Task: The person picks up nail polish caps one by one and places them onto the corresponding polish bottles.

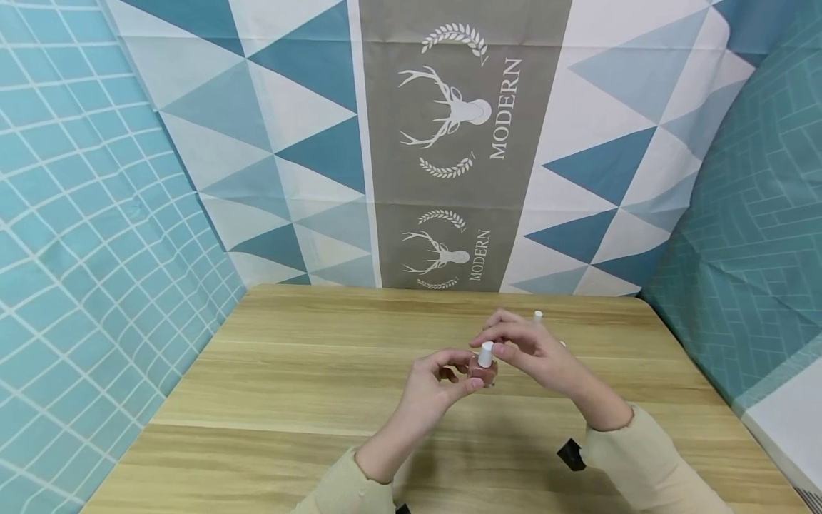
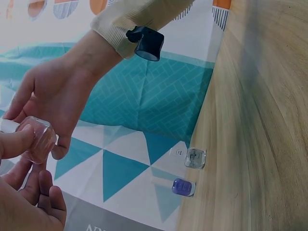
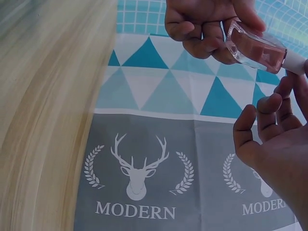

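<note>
A small glass nail polish bottle (image 1: 481, 373) with pink polish is held above the table, its white cap (image 1: 486, 353) pointing up. My left hand (image 1: 437, 382) grips the glass body between thumb and fingers. My right hand (image 1: 529, 350) pinches the cap between thumb and index finger, with the other fingers loosely bent. In the right wrist view, the cap (image 3: 294, 63) still sits against the neck of the bottle (image 3: 255, 50). The left wrist view shows the pink bottle (image 2: 39, 139) tilted between both hands.
Two more nail polish bottles stand on the wooden table (image 1: 308, 385): a clear greyish one (image 2: 195, 158) and a purple one (image 2: 183, 187). In the head view my right hand mostly hides them; one white cap (image 1: 538, 315) shows. Patterned cloths (image 1: 308, 143) hang around the table.
</note>
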The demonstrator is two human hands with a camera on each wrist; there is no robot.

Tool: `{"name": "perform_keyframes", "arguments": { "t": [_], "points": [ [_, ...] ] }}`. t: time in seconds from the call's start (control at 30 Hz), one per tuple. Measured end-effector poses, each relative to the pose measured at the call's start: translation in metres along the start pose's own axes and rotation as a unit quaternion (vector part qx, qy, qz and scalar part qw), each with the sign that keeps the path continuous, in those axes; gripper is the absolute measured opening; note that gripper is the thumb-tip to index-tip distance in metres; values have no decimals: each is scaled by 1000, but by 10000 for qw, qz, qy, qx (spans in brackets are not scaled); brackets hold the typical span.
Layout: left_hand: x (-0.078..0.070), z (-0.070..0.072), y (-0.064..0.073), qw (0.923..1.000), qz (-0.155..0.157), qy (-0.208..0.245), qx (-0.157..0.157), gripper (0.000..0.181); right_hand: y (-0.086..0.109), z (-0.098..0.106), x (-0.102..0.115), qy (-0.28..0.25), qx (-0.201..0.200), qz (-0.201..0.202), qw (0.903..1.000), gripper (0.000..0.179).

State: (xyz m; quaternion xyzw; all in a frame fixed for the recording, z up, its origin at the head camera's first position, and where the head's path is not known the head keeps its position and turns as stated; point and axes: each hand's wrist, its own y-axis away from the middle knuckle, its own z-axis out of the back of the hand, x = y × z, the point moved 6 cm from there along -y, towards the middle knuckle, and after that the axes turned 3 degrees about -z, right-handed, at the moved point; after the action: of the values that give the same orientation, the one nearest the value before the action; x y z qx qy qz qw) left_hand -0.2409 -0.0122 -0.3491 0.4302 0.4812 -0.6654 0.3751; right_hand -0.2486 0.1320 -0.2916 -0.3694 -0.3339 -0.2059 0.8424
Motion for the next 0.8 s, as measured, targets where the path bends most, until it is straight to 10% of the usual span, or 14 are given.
{"name": "perform_keyframes", "arguments": {
  "t": [0.43, 0.8],
  "points": [
    [1, 0, 0, 9999, -38, 96, -25, 26, 0, 3, -4, 383, -521, -32, 9979, 20],
    [-34, 2, 7, 10000, 14, 36, 48, 24, -2, 4, -13, 202, -884, -467, 9948, 21]
  ]
}}
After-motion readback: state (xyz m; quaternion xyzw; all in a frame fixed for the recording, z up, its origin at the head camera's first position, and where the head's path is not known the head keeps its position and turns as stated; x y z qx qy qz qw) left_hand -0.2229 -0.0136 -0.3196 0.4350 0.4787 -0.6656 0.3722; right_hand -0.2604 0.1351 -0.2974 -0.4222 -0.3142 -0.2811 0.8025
